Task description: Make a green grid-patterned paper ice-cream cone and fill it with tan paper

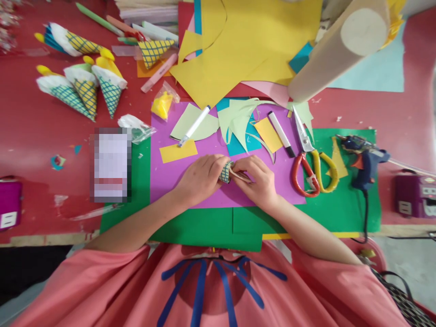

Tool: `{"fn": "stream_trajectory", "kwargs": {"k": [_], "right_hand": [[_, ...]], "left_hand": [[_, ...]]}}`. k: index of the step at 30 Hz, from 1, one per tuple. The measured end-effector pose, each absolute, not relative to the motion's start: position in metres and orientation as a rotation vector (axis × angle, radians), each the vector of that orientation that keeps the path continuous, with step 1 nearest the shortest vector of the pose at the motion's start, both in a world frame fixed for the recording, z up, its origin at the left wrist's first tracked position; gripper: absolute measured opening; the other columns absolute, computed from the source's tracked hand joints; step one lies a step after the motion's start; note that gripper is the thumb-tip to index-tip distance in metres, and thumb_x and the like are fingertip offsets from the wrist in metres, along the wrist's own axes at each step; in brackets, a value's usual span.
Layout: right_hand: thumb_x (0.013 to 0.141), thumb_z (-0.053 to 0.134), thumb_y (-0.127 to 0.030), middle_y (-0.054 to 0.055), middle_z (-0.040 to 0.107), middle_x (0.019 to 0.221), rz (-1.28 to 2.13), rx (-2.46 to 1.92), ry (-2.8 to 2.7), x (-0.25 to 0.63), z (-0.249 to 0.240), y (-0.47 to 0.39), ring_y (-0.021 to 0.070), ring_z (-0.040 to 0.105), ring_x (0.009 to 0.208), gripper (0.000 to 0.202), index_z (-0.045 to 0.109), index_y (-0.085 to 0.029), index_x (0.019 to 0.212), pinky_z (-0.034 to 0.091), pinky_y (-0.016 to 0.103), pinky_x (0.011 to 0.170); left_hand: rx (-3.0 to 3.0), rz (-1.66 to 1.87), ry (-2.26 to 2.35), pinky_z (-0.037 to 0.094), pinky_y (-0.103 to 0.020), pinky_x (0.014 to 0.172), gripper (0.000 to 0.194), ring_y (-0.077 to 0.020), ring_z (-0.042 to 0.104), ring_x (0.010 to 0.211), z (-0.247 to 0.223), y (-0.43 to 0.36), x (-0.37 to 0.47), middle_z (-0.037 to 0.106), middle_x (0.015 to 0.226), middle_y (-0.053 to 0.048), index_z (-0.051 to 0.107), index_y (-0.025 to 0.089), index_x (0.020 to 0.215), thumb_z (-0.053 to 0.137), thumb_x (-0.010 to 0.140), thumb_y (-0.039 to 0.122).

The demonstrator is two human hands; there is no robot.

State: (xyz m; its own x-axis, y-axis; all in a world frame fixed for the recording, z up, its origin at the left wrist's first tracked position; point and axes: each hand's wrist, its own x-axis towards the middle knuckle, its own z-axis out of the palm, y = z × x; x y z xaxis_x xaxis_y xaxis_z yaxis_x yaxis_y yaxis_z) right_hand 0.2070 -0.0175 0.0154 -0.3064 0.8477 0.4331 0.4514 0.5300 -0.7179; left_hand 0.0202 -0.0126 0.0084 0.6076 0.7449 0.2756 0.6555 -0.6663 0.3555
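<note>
Between my two hands, over the purple sheet (177, 181), is a small paper cone (225, 172) with a dark crisscross pattern. My left hand (206, 178) is closed around it, fingers curled over its far side. My right hand (257, 179) pinches a pale strip (240, 174) at the cone's right end; whether the strip is joined to the cone I cannot tell. Just beyond my hands lie a yellow paper piece (179, 151), a white marker (194, 126), a second marker (281, 134) and pale green paper scraps (238, 120).
Scissors (306, 159) with red and yellow handles and a blue glue gun (368, 165) lie to the right. A tall cardboard tube (330, 59) stands at the back right. Several finished-looking patterned cones (109, 88) sit at the far left, near a phone-like blurred rectangle (112, 163).
</note>
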Motion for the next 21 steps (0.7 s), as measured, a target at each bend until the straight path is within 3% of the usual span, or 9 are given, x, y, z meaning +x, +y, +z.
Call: {"fn": "stream_trajectory", "kwargs": {"k": [7, 13, 21], "right_hand": [[0.089, 0.058, -0.022, 0.006, 0.073, 0.1, 0.547, -0.989, -2.04, 0.208, 0.019, -0.014, 0.0223, 0.063, 0.097, 0.014, 0.068, -0.024, 0.099, 0.052, 0.043, 0.087], [0.089, 0.056, -0.024, 0.016, 0.052, 0.138, 0.661, -0.993, -2.098, 0.208, 0.018, -0.016, 0.0282, 0.049, 0.128, 0.025, 0.065, -0.02, 0.112, 0.048, 0.05, 0.1], [0.091, 0.051, -0.021, 0.015, 0.055, 0.123, 0.653, -0.954, -2.105, 0.209, 0.018, -0.019, 0.0248, 0.055, 0.115, 0.031, 0.062, -0.02, 0.119, 0.052, 0.045, 0.093]], "left_hand": [[2.554, 0.576, 1.29, 0.051, -0.035, 0.076, 0.047, -0.0252, 0.064, 0.093, 0.008, -0.009, 0.012, 0.064, 0.102, -0.01, 0.041, 0.017, 0.124, 0.053, 0.079, 0.005], [2.32, 0.632, 1.407, 0.051, -0.032, 0.081, 0.05, -0.0227, 0.063, 0.101, 0.01, -0.007, 0.009, 0.062, 0.108, -0.006, 0.042, 0.021, 0.123, 0.063, 0.078, 0.016], [2.293, 0.735, 1.266, 0.049, -0.036, 0.086, 0.047, -0.023, 0.056, 0.1, 0.014, -0.005, 0.011, 0.056, 0.106, -0.007, 0.043, 0.02, 0.118, 0.061, 0.074, 0.016]]}}
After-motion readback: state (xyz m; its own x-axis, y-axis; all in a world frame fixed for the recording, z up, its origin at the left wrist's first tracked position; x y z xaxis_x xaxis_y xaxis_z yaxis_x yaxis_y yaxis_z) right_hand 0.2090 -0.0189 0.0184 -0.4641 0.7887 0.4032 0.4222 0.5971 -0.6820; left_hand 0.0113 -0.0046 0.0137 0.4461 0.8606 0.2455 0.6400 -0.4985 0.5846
